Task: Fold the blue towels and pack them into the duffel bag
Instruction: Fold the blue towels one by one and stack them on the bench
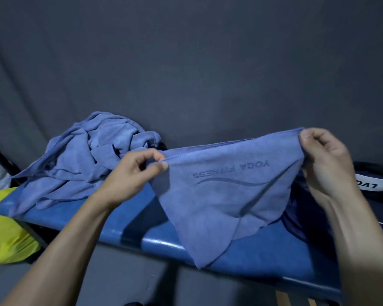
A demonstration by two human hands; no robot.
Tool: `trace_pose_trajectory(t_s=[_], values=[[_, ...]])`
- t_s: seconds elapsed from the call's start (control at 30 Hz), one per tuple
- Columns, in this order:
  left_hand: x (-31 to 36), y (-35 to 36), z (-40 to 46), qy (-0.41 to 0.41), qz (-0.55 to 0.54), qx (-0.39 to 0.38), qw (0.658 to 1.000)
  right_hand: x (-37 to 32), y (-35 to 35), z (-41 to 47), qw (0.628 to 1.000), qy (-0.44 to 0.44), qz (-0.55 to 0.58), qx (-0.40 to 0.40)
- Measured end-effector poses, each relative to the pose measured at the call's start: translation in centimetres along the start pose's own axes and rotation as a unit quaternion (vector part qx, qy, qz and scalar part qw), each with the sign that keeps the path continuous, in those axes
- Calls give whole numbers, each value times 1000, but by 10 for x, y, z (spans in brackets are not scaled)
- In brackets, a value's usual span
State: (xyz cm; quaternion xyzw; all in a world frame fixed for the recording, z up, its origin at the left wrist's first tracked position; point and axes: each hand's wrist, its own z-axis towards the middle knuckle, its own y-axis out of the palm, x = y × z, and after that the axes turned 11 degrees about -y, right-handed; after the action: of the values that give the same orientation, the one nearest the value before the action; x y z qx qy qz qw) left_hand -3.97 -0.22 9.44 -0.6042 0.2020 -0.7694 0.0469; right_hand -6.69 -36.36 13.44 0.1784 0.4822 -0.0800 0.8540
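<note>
**Blue towel held stretched above the bench**

Two bare forearms are seen entering from the bottom edge, one at each side, with the hands well apart. At far left, a crumpled bright yellow fabric item [8, 228] is seen below the end of a blue padded vinyl bench [124, 221]. On the left part of the bench, a heap of unfolded blue microfibre towels [86, 155] is piled against the dark grey backdrop cloth [186, 62]. Just right of the heap, the top hem of a blue microfibre towel printed "YOGA FITNESS" [226, 195] is pinched between thumb and curled fingers of the left hand [135, 173]. The lettering is seen upside down. The towel is held taut above the bench, its lower part hanging in a point over the front edge. Its other corner is gripped by the right hand [323, 160], fingers curled round the cloth. At far right, part of a dark navy duffel bag with a white lettered panel [372, 184] is seen on the bench, partly hidden behind the right hand.
</note>
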Motion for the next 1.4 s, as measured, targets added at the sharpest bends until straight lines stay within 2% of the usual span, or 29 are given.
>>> trace_pose_trajectory(t_s=[0.13,0.27,0.47,0.57,0.73,0.9,0.97,1.1,1.2,1.3,1.4], values=[[8,-11,-5,14,-76,30,997,-2,-11,-5,998,19,-7,-55],[16,-11,-6,26,-93,51,994,-1,-19,-9,996,35,-29,-76],[16,-8,2,53,-5,139,989,2,-21,-13,996,44,56,-51],[15,-5,5,55,-32,152,986,2,-17,-14,993,22,117,-16],[18,-7,1,54,-107,105,987,3,-13,-16,996,-12,64,58],[24,-8,-1,58,-119,119,984,-2,-10,-22,998,-32,3,53],[25,-11,-3,68,-96,131,984,-6,-9,-23,999,-38,-1,33],[20,-12,-7,81,32,190,978,-16,-16,-27,997,-13,-30,-63],[19,-18,-7,100,70,225,967,-20,-20,-32,995,-1,-47,-87],[29,-21,-10,56,-73,153,984,-24,-15,-34,998,-28,-24,-49],[49,-13,-14,39,-190,108,975,-32,-5,-31,994,-102,-28,22]])
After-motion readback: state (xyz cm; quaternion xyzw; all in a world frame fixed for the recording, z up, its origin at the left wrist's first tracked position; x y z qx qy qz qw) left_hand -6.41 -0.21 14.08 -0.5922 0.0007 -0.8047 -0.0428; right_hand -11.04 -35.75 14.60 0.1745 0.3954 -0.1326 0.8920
